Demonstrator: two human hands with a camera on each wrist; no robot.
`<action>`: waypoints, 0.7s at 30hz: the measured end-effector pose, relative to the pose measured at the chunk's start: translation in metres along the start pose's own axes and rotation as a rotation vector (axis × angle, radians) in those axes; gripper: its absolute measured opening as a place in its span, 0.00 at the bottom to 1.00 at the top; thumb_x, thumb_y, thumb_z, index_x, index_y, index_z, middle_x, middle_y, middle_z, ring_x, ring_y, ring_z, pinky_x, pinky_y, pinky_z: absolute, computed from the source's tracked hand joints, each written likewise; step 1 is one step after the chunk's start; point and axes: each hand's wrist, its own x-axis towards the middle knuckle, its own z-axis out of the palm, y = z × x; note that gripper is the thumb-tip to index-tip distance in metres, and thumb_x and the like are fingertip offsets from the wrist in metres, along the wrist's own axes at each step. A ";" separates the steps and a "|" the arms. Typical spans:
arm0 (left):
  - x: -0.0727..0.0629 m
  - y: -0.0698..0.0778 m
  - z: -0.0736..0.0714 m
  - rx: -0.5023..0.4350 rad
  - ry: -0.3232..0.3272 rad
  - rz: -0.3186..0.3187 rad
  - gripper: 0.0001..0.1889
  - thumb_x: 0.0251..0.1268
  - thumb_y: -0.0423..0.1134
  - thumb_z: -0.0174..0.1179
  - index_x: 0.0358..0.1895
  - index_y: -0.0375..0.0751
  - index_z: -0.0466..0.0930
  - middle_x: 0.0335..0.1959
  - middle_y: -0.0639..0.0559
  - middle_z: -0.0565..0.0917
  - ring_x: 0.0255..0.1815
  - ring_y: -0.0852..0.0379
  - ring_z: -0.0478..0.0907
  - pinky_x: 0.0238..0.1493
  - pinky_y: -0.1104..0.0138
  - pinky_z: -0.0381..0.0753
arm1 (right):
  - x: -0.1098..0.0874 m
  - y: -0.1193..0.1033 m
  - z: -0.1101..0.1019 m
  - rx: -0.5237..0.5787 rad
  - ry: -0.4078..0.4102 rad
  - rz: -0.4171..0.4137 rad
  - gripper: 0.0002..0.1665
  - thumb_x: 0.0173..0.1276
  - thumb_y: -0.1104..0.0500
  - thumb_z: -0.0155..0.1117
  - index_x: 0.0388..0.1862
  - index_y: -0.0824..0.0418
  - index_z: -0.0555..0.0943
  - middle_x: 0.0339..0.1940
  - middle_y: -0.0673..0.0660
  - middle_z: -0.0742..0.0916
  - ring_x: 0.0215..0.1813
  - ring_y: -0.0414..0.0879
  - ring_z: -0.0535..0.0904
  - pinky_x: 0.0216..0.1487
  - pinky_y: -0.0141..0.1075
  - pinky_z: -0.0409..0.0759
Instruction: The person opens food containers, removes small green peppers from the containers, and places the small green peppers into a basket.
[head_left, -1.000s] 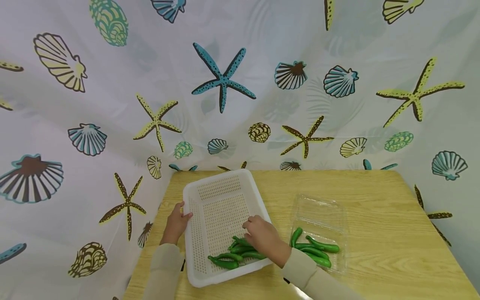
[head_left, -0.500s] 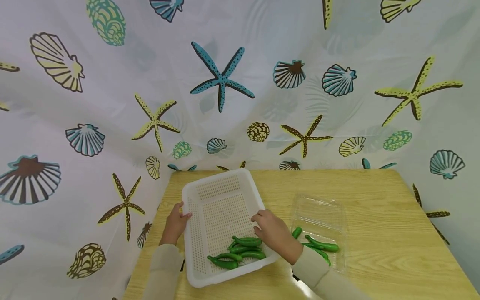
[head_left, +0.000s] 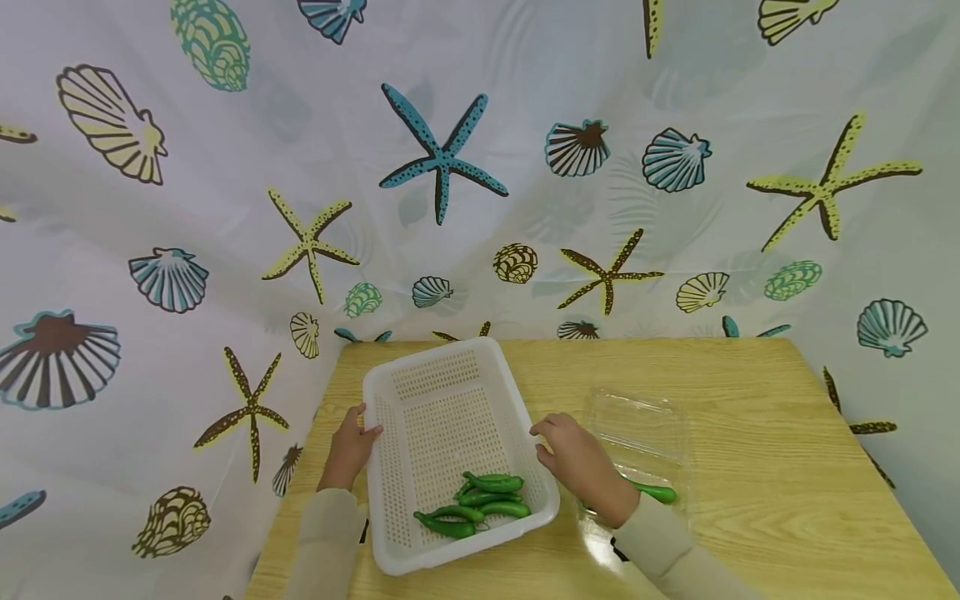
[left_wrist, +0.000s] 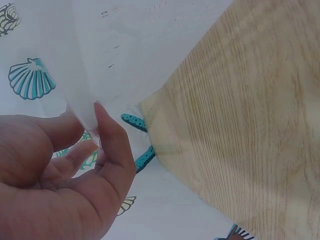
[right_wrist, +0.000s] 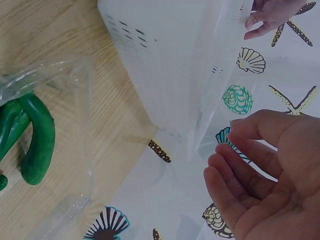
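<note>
- We see several green peppers (head_left: 480,498) lying together in the near end of a white basket (head_left: 450,425).
- We find the left hand (head_left: 350,450) pinching the basket's left rim.
- We see the right hand (head_left: 577,462) half open near the right rim, fingers loosely curved, gripping nothing.
- Right of the basket, we note a clear container (head_left: 641,425) with more peppers (right_wrist: 40,145), partly hidden by the right arm.
- Around the wood-grain table (head_left: 765,442), we see a shell-printed sheet (head_left: 480,275).

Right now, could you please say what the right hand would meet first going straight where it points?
The right hand would probably meet the white basket at its rim, though height is unclear.
</note>
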 end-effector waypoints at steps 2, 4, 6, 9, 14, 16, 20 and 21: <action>0.000 0.000 0.000 0.000 0.002 0.002 0.31 0.69 0.37 0.53 0.70 0.34 0.52 0.52 0.27 0.74 0.49 0.38 0.75 0.45 0.50 0.74 | -0.001 0.003 -0.002 0.015 0.005 0.003 0.12 0.53 0.67 0.70 0.38 0.63 0.83 0.35 0.55 0.83 0.40 0.49 0.79 0.36 0.35 0.79; 0.000 0.000 0.000 0.002 0.003 0.005 0.31 0.68 0.37 0.53 0.70 0.34 0.52 0.52 0.28 0.74 0.49 0.38 0.76 0.45 0.50 0.74 | -0.003 0.005 -0.005 0.033 0.006 0.012 0.12 0.53 0.67 0.70 0.39 0.64 0.83 0.35 0.56 0.83 0.40 0.50 0.79 0.37 0.36 0.79; 0.000 -0.001 0.000 0.005 0.004 0.007 0.31 0.68 0.37 0.53 0.70 0.34 0.52 0.52 0.27 0.75 0.49 0.38 0.76 0.45 0.50 0.74 | -0.005 0.008 -0.007 0.045 0.000 0.028 0.12 0.53 0.67 0.70 0.39 0.64 0.83 0.35 0.56 0.83 0.40 0.50 0.79 0.37 0.37 0.79; 0.001 -0.002 0.001 0.011 0.006 0.007 0.31 0.68 0.37 0.53 0.70 0.34 0.52 0.52 0.27 0.74 0.49 0.38 0.76 0.45 0.50 0.74 | -0.008 0.013 -0.008 0.048 -0.014 0.063 0.12 0.54 0.66 0.69 0.39 0.62 0.83 0.36 0.55 0.83 0.41 0.49 0.79 0.38 0.38 0.79; 0.001 -0.002 0.001 0.012 0.005 0.000 0.31 0.69 0.37 0.53 0.70 0.34 0.52 0.53 0.27 0.74 0.50 0.37 0.75 0.45 0.49 0.73 | -0.015 0.022 -0.009 0.049 -0.054 0.135 0.11 0.56 0.66 0.68 0.39 0.62 0.83 0.36 0.55 0.83 0.40 0.48 0.78 0.39 0.38 0.78; 0.001 -0.002 0.001 0.012 0.004 -0.002 0.31 0.68 0.37 0.53 0.70 0.35 0.52 0.53 0.27 0.74 0.50 0.37 0.75 0.46 0.49 0.73 | -0.018 0.025 -0.009 0.049 -0.081 0.164 0.11 0.56 0.66 0.67 0.40 0.62 0.83 0.36 0.55 0.83 0.40 0.48 0.78 0.38 0.38 0.78; 0.000 -0.001 0.001 0.016 0.003 -0.005 0.31 0.68 0.37 0.53 0.70 0.35 0.52 0.54 0.27 0.73 0.52 0.36 0.74 0.46 0.48 0.73 | -0.026 0.032 -0.013 0.048 -0.126 0.206 0.11 0.57 0.65 0.68 0.41 0.62 0.83 0.37 0.55 0.83 0.39 0.48 0.78 0.37 0.38 0.78; 0.000 -0.001 0.000 0.018 0.005 -0.005 0.31 0.68 0.37 0.53 0.70 0.35 0.52 0.54 0.27 0.73 0.52 0.36 0.74 0.46 0.48 0.73 | -0.027 0.033 -0.014 0.048 -0.134 0.212 0.12 0.56 0.65 0.68 0.41 0.62 0.83 0.37 0.55 0.83 0.40 0.48 0.78 0.37 0.38 0.78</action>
